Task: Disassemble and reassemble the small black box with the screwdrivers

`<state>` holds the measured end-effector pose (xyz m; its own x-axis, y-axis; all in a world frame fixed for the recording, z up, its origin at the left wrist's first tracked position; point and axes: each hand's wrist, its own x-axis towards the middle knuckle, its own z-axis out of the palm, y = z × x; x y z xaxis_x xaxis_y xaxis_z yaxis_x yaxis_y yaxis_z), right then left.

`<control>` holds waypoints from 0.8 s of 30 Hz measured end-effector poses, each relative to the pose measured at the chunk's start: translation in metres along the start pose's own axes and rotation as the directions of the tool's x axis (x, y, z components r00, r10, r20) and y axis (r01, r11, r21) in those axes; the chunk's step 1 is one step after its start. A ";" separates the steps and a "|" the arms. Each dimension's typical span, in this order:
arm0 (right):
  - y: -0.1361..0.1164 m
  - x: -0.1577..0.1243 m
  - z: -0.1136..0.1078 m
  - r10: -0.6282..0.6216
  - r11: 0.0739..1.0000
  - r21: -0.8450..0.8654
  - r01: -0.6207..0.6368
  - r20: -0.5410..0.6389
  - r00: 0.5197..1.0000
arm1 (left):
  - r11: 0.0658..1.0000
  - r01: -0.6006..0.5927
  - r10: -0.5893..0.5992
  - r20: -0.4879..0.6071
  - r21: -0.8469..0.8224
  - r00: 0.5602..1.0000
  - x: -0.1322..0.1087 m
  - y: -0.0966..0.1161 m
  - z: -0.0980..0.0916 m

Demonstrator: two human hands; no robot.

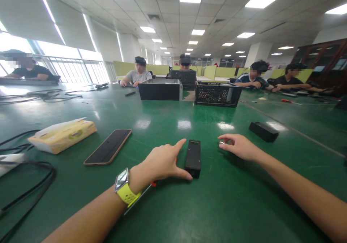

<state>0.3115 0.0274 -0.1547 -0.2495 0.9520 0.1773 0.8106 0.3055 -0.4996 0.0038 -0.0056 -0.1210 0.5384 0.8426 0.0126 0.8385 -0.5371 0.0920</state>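
A narrow black box (193, 155) lies on the green table, with small bright spots on its top face. My left hand (162, 160) is on its left side, thumb and index finger spread apart. The thumb tip is at the box's near end; whether it touches I cannot tell. Under that wrist, a thin metal shaft (138, 199) with red parts, like a screwdriver, lies partly hidden. My right hand (235, 145) hovers to the right of the box, fingertips pinched on a small shiny metal piece (222, 142). A second black box (263, 131) lies beyond my right hand.
To the left lie a phone (108, 147), a tissue pack (63, 134) and black cables (29, 199). Farther off stand a black-fronted case (160, 91) and an open computer case (218, 94). Several people sit around the table. A red-handled tool (286, 100) lies far right.
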 end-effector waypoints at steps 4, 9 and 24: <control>0.004 0.004 0.016 -0.063 0.994 -0.092 0.056 -0.078 0.995 | 1.000 0.001 -0.001 -0.019 -0.023 1.000 0.001 0.002 0.006; -0.029 -0.001 0.027 -0.216 0.973 -0.117 0.201 -0.133 0.967 | 0.984 -0.160 0.161 0.004 -0.076 0.987 0.000 0.001 0.007; -0.065 -0.016 0.037 -0.420 0.854 0.217 0.472 -0.247 0.874 | 0.756 -0.565 0.457 -0.352 -0.330 0.817 -0.016 0.020 0.003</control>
<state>0.2429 -0.0070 -0.1567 -0.4275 0.6987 0.5737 0.4598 0.7144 -0.5275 0.0123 -0.0298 -0.1223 0.7933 0.4564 0.4030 0.3015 -0.8695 0.3912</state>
